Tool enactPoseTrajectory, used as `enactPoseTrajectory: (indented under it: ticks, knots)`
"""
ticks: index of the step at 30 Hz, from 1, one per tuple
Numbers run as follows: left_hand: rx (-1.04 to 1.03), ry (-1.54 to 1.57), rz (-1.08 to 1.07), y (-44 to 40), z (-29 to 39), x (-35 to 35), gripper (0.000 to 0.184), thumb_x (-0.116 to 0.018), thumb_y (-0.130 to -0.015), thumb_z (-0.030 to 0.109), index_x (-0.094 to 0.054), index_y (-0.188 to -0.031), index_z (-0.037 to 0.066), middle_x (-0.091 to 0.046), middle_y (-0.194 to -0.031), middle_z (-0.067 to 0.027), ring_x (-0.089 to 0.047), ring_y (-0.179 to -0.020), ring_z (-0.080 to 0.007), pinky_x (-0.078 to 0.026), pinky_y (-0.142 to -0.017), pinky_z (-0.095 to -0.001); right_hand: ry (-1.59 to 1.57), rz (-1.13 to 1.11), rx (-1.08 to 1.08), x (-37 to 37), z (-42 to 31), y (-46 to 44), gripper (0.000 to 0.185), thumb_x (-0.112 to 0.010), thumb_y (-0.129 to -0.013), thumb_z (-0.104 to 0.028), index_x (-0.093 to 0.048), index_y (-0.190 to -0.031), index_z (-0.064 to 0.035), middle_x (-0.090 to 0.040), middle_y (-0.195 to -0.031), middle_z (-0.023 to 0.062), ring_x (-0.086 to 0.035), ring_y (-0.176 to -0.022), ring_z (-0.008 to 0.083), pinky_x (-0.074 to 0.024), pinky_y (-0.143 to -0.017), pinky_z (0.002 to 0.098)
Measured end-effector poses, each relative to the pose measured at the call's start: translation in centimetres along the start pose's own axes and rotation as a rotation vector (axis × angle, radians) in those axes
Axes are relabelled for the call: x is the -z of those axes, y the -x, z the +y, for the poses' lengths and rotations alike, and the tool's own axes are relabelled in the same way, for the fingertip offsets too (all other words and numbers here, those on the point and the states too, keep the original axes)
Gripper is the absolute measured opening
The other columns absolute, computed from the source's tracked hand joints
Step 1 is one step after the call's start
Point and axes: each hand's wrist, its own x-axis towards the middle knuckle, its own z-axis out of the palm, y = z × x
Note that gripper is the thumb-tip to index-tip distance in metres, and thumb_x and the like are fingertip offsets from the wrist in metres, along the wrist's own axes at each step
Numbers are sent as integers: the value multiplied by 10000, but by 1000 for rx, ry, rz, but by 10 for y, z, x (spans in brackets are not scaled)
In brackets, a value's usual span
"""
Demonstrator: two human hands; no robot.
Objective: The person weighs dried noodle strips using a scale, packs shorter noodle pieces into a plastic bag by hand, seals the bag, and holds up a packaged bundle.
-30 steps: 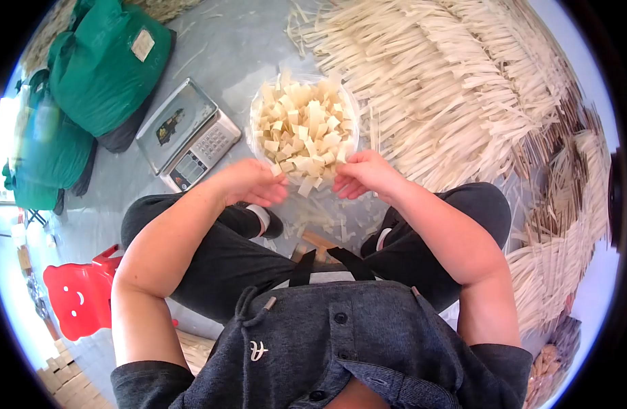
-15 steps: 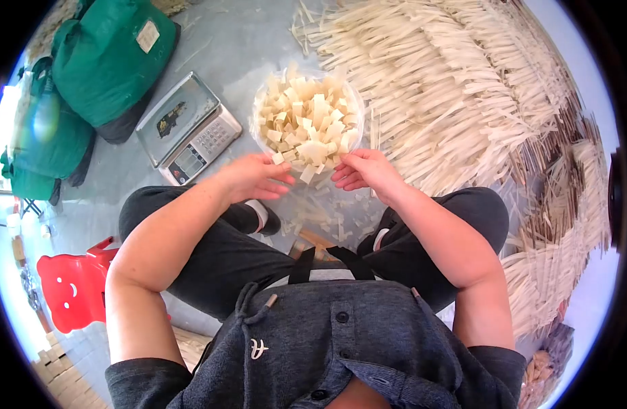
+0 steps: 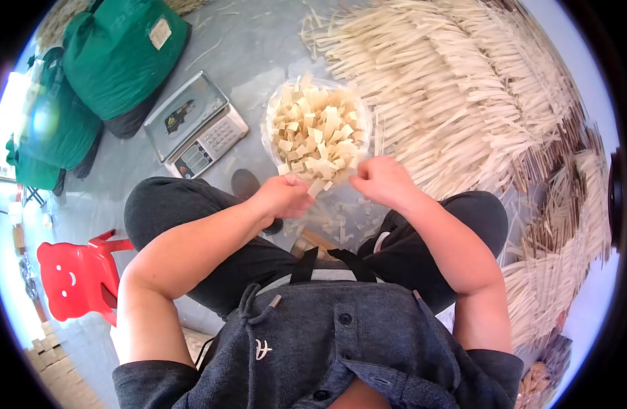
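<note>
A round container lined with clear plastic stands on the floor before me, heaped with short, pale, flat strips. My left hand is at its near left edge, fingers curled together and slightly blurred. A pale strip shows right by those fingertips; whether they grip it is unclear. At the near right edge my right hand is closed, thumb and forefinger pressed together beside the plastic. What lies between its fingers is hidden.
A digital scale sits left of the container, with green sacks behind it. A large pile of long pale strips spreads on the right. A red stool stands at left, and scraps lie between my feet.
My left hand has moved right and down, its fingers now more curled. My right hand has closed into a fist and shifted slightly right. The view has shifted a little.
</note>
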Motion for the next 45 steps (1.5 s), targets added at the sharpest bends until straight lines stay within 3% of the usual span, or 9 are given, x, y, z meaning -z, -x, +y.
enactPoseTrajectory:
  ticks: [2, 5, 7, 10, 21, 27, 31, 37, 45]
  knots:
    - [28, 146, 27, 11, 4, -2, 200, -543, -961, 233, -573, -1103, 96, -642, -963, -21, -609, -767, -90, -546, -681, -257, 212, 178, 60, 4, -6, 11, 311, -632, -831, -263, -658, -1043, -37, -664, -868, 148, -665, -788, 283, -531, -705, 390]
    - [5, 205, 37, 11, 4, -7, 158, -570, -948, 199, -593, -1072, 105, -642, -915, -10, -602, -733, -68, -540, -651, -234, 96, 581, 497, -6, -13, 9, 423, -711, -782, -252, -608, -1173, -128, -625, -1012, 159, -628, -901, 306, -509, -752, 378]
    - [7, 196, 10, 8, 2, -8, 139, -587, -940, 191, -605, -1049, 107, -645, -892, 1, -601, -720, -59, -536, -644, -225, 236, 366, 641, -10, -27, -3, 567, -707, -780, -199, -509, -1311, -177, -570, -1090, 164, -607, -943, 316, -500, -757, 399]
    - [-2, 225, -26, 17, 7, -7, 110, -620, -923, 182, -629, -1002, 106, -648, -843, 21, -597, -685, -43, -527, -630, -209, 221, 333, 607, -10, -38, -21, 439, -655, -795, -171, -561, -1223, -176, -574, -951, 173, -623, -893, 340, -513, -756, 405]
    - [-33, 142, -149, 35, 14, 2, 145, -647, -906, 186, -655, -976, 59, -664, -787, -1, -607, -646, -49, -507, -591, -196, 386, 64, 461, -20, -30, -39, 277, -512, -839, -103, -568, -1110, -108, -623, -931, 171, -632, -933, 334, -509, -778, 431]
    - [42, 20, -153, 44, 32, 18, 412, -625, -903, 429, -663, -932, 20, -684, -817, -53, -651, -692, -114, -531, -618, -236, 311, 124, 486, 3, -32, -23, 372, -609, -826, -180, -590, -1198, -170, -643, -967, 129, -634, -922, 317, -509, -771, 414]
    - [24, -459, -55, 42, 47, 44, 636, -563, -871, 612, -666, -828, -15, -673, -758, -86, -653, -663, -149, -526, -600, -260, 261, 286, 541, 27, -57, -7, 368, -675, -793, -217, -624, -1156, -182, -642, -1039, 83, -629, -932, 294, -510, -762, 385]
    - [-242, -303, 79, 35, 53, 54, 313, -602, -910, 317, -653, -797, 30, -642, -712, -34, -615, -616, -100, -498, -555, -230, 348, 368, 849, -24, -62, -63, 234, -668, -779, -230, -674, -999, -152, -624, -987, 76, -613, -938, 274, -502, -748, 403]
    - [-206, -377, -89, 42, 57, 54, 252, -598, -898, 240, -668, -773, 32, -627, -643, -17, -596, -564, -83, -487, -538, -219, 302, 38, 531, -26, -63, -59, 163, -657, -763, -201, -691, -894, -110, -675, -863, 118, -652, -851, 301, -513, -744, 421]
